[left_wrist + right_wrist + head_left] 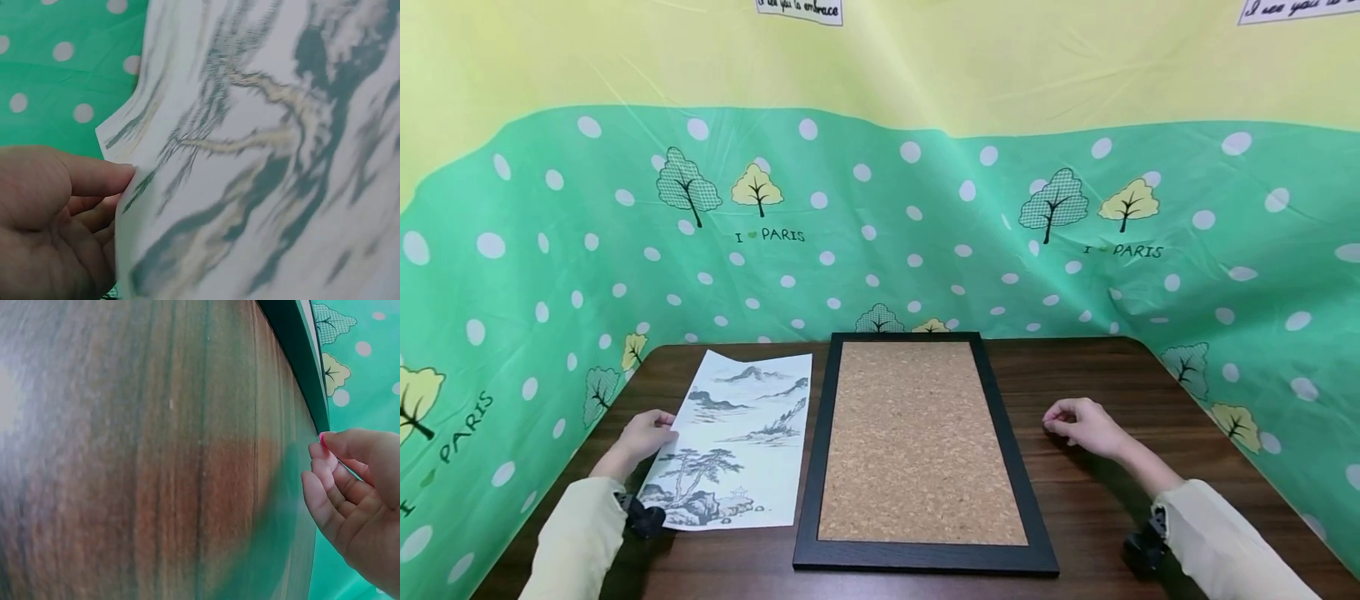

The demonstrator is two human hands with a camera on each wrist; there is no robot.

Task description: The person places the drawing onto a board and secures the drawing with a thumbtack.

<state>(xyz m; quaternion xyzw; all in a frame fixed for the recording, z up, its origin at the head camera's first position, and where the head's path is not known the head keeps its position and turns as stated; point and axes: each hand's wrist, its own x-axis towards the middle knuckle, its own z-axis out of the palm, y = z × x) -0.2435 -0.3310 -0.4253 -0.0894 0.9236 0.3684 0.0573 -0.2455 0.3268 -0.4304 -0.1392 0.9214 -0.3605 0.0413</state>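
My left hand (643,435) pinches the left edge of a sheet of paper (775,492) printed with an ink landscape of mountains and pines. In the left wrist view, the thumb lies on the printed face of the paper (206,125) and the other fingers are partly behind it. A cork board (917,442) in a black frame lies to the right of the sheet. My right hand (1086,425) is right of the board, apart from it. Between its thumb and fingertip, the right wrist view shows a small pink object (322,439), too small to identify, mostly hidden by the fingers.
Everything stands on a dark wooden table (1097,367). A green and yellow cloth (887,208) with dots and trees hangs behind and around it. Black wrist cameras are strapped below each cuff, such as the right camera (1145,546).
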